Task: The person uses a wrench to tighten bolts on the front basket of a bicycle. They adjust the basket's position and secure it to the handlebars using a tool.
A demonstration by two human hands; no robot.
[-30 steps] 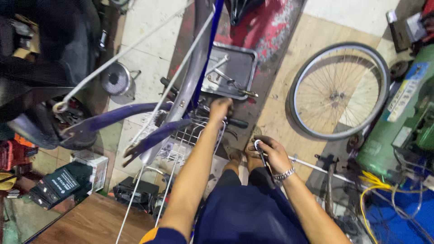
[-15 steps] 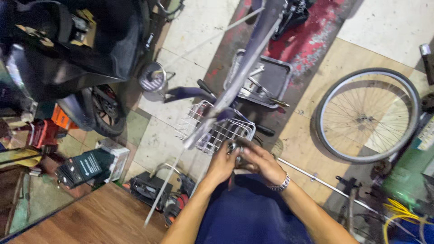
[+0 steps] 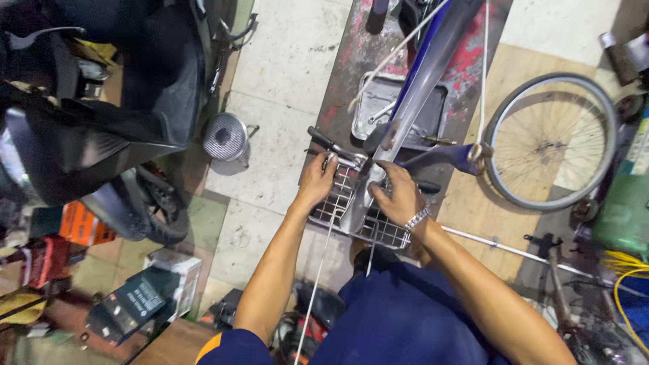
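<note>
A scooter point(image 3: 101, 115) stood parked along the left side of the floor, out of the way of the work, with a boxy dark case point(image 3: 132, 304) and other clutter on the ground near its rear wheel point(image 3: 159, 220). Just right of it a round metal strainer point(image 3: 226, 137) sat on the pale tiles, well apart from the hands.

The bike point(image 3: 422, 88) lay upside down over a rusty red mat point(image 3: 365, 61), so its handlebar point(image 3: 368, 165) and wire basket point(image 3: 351, 209) faced up toward the person, within easy reach. The left hand point(image 3: 318, 181) was closed around the left end of the bar by the black grip point(image 3: 324, 142), apparently to steady it. The right hand point(image 3: 399, 196) curled over the basket's rim near the stem, fingers bent down onto the wires; whether it pinched anything small I could not tell. A metal tray point(image 3: 385, 111) lay under the frame at the mat's middle, likely kept there for loose parts.

Farther right, a loose wheel point(image 3: 551, 142) lay flat on a plywood sheet point(image 3: 500, 203), taken off and set aside. A green tank point(image 3: 625, 196) stood at the right edge, yellow cable point(image 3: 625, 284) below it.
</note>
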